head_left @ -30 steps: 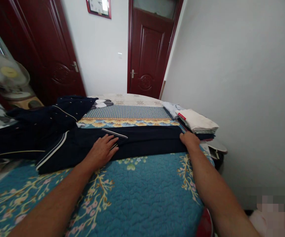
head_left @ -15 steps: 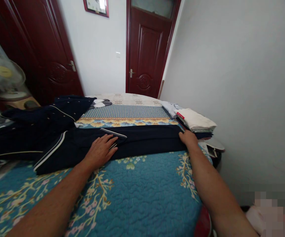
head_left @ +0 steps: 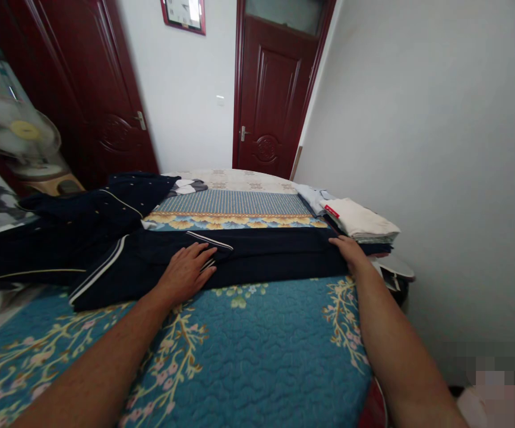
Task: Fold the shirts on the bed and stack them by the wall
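A long dark navy garment (head_left: 275,255) with white stripes lies folded lengthwise across the bed. My left hand (head_left: 188,270) rests on its middle, fingers spread, beside a striped pocket edge. At the garment's right end is my right hand (head_left: 348,249), its fingers on the cloth edge; whether they pinch it is too small to tell. More navy clothing with small dots (head_left: 83,220) lies loosely heaped at the left. Just beyond my right hand sits a stack of folded clothes with a cream one (head_left: 359,220) on top.
The bed has a teal floral quilt (head_left: 257,345). A grey and white cloth (head_left: 188,187) lies at its far side. A fan (head_left: 25,131) stands at the left. A white wall runs along the right, near a round-topped object (head_left: 397,268).
The whole view has shifted slightly, so things appear a little further right. Both hands stay in about the same places on the navy garment.
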`<control>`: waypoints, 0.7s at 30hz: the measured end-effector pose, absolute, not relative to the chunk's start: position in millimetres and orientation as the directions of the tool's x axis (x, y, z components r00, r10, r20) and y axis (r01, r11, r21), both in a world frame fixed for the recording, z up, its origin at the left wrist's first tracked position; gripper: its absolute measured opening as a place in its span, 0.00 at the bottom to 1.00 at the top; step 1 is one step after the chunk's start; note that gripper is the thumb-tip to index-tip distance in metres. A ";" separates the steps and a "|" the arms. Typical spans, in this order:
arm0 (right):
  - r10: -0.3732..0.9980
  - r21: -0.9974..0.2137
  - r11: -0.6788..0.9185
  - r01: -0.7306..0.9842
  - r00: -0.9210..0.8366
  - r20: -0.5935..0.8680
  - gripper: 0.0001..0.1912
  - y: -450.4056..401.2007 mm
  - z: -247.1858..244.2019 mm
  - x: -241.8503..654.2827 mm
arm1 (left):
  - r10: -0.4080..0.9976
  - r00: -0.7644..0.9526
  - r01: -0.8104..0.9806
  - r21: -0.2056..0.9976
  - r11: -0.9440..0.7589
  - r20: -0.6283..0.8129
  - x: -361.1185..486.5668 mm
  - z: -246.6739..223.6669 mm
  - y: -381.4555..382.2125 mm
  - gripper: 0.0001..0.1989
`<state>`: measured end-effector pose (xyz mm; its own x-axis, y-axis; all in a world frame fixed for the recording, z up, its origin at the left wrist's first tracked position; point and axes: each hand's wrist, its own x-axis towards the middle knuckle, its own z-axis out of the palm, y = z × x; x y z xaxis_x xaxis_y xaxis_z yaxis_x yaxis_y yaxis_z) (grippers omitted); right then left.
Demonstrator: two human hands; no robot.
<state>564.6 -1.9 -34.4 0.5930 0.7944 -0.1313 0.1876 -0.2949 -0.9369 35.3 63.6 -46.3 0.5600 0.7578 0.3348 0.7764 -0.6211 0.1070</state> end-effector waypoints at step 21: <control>0.965 -0.524 -0.137 0.841 0.232 0.119 0.29 40.4 11.7 350.6 | 0.779 0.535 0.779 0.167 -0.605 0.325 36.6 -43.2 57.4 0.28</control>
<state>350.6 40.4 11.7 0.2321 0.9654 0.1192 0.8406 -0.1373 -0.5240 36.6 57.4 -43.2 0.5353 0.7795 0.3253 0.7787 -0.6046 0.1673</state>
